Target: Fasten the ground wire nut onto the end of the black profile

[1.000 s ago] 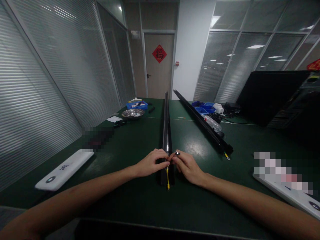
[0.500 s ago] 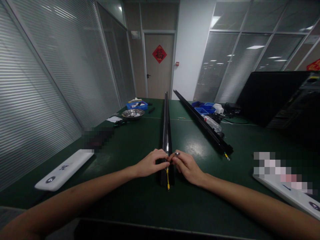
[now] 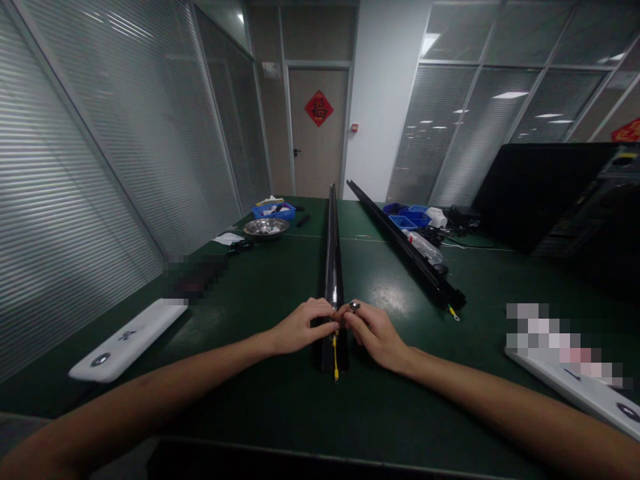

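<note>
A long black rail (image 3: pixel 333 267) runs away from me down the middle of the green table. Both hands meet at its near end. My left hand (image 3: pixel 304 327) comes from the left, its thumb and fingers closing over the rail around a small part that I cannot make out. From the right, my right hand (image 3: pixel 377 333) is pinched at the same spot; a shiny ring-like piece shows at its index finger. Below the fingers a yellow wire (image 3: pixel 335 360) with a metal terminal at its tip lies along the rail's end.
On the right lies a second black rail (image 3: pixel 405 243) with a yellow-tipped terminal (image 3: pixel 453 313). Metal bowl (image 3: pixel 266 228) and blue tray (image 3: pixel 274 212) stand far left; blue bins (image 3: pixel 410 219) and a plastic bottle (image 3: pixel 424 247) far right. White cases (image 3: pixel 127 343) flank both sides.
Almost nothing differs. The fingers stay at the same spot on the rail, and the yellow wire's end has shifted very slightly.
</note>
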`<state>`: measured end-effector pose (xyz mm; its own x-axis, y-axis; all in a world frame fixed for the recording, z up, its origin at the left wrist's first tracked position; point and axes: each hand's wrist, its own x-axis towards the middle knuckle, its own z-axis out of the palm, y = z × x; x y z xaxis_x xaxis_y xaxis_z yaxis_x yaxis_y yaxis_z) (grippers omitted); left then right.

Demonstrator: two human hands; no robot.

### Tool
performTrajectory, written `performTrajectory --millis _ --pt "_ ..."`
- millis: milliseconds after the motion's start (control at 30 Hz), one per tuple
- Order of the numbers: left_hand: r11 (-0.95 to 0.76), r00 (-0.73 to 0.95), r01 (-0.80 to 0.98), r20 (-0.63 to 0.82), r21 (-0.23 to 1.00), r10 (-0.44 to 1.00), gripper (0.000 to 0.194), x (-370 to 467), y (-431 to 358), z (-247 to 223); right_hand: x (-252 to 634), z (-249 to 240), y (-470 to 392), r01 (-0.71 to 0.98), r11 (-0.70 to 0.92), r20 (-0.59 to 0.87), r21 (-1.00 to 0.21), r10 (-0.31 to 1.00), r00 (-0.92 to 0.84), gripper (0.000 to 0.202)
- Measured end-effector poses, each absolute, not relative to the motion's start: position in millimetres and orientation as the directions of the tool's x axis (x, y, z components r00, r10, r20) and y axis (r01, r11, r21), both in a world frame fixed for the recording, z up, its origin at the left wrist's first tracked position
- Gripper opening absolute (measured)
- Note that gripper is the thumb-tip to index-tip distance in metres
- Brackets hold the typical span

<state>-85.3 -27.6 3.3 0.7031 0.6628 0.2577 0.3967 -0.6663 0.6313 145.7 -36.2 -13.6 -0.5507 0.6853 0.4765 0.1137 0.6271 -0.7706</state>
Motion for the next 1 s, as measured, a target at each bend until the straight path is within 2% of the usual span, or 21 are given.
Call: performTrajectory --millis 1000 --pt "-0.674 0.727 0.404 0.23 0.618 0.647 0.029 -85.5 -26.5 3.5 145.1 -13.3 -35.7 0.134 0.638 0.48 -0.759 0.686 -0.546 0.027"
